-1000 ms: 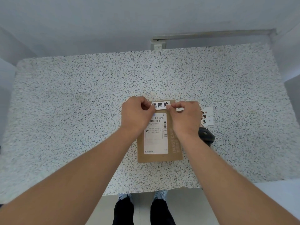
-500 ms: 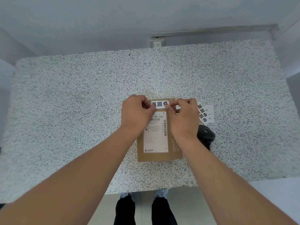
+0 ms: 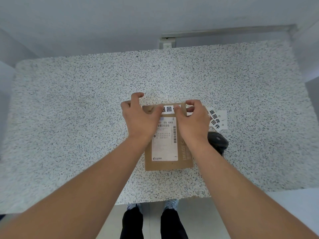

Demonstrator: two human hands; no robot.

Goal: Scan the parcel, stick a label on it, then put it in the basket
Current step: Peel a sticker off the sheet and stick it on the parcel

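The left hand (image 3: pixel 139 118) rests over the far left corner of the flat brown cardboard parcel (image 3: pixel 168 149), its thumb pressing down on the left end of the white strip label with bold black characters (image 3: pixel 168 109), the other fingers loosely curled and gripping nothing. The right hand (image 3: pixel 193 121) mirrors it at the far right corner, thumb on the label's right end, fingers arched just beyond the parcel's edge, also holding nothing. The parcel lies flat on the speckled white-and-black stone tabletop (image 3: pixel 77 109), near its front edge, long axis running away from the person; the label runs crosswise along the far short edge, above the white printed shipping slip (image 3: pixel 164 144). Just right of the parcel sit a black handheld scanner (image 3: pixel 217 141) and a small pile of spare white labels (image 3: pixel 216 120). No basket is in view. The label looks nearly smoothed down; lifting next would suit both hands equally, since each already flanks a long side.
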